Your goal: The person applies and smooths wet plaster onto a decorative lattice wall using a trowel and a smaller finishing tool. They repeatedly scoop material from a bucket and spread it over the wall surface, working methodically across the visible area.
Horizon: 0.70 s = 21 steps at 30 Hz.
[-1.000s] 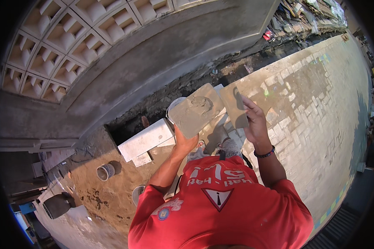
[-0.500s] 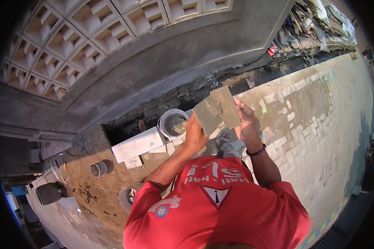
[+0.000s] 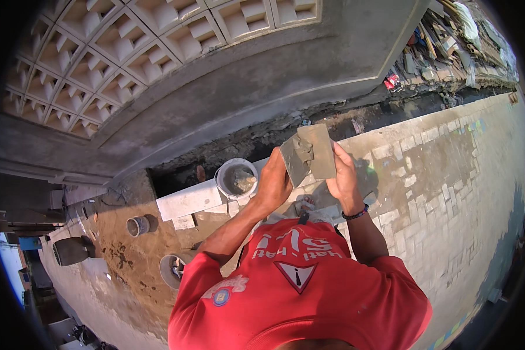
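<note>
Head view:
Paving block [image 3: 309, 154]: held up between both hands, grey mortar smeared on its face.
Left hand [image 3: 272, 184]: fingers closed on block's left edge.
Right hand [image 3: 344, 178]: fingers gripping right edge.
Mortar bucket [image 3: 236, 178]: just beside left hand, on white slab [image 3: 186, 201].

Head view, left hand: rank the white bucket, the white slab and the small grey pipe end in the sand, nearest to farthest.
From the left hand, which holds the grey paving block:
1. White bucket: just to the hand's left, beside the trench.
2. White slab: further left, lying past the bucket.
3. Small grey pipe end: farthest, lower left in the sand.
</note>
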Each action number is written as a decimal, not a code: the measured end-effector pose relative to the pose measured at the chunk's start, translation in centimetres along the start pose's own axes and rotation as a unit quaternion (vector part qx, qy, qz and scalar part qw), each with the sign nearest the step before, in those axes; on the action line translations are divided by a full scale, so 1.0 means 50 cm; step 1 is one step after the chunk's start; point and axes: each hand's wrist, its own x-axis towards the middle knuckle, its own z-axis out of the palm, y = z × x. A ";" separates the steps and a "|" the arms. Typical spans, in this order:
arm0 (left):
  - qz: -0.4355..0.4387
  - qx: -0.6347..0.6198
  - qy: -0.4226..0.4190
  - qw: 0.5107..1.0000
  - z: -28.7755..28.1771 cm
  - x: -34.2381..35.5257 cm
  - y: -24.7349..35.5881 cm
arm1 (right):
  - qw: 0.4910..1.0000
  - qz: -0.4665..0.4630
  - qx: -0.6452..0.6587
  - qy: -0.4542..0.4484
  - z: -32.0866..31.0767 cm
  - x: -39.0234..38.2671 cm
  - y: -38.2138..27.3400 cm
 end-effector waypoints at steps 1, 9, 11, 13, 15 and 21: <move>0.023 0.012 0.012 1.000 0.009 0.005 -0.002 | 0.999 -0.016 -0.029 0.017 0.010 0.003 -0.011; 0.046 0.026 0.071 0.996 0.052 0.026 -0.003 | 0.999 -0.036 -0.017 0.035 0.048 0.009 -0.076; 0.073 0.036 0.093 0.992 0.060 0.039 0.002 | 0.998 -0.046 -0.012 0.036 0.040 0.008 -0.085; 0.080 0.036 0.106 0.990 0.070 0.049 0.006 | 0.991 -0.112 -0.056 0.049 0.046 0.007 -0.085; 0.069 0.025 0.113 0.991 0.080 0.056 0.011 | 0.981 -0.160 -0.098 0.053 0.050 0.004 -0.090; 0.078 0.000 0.112 0.991 0.089 0.066 0.020 | 0.955 -0.166 -0.241 0.042 0.038 0.002 -0.133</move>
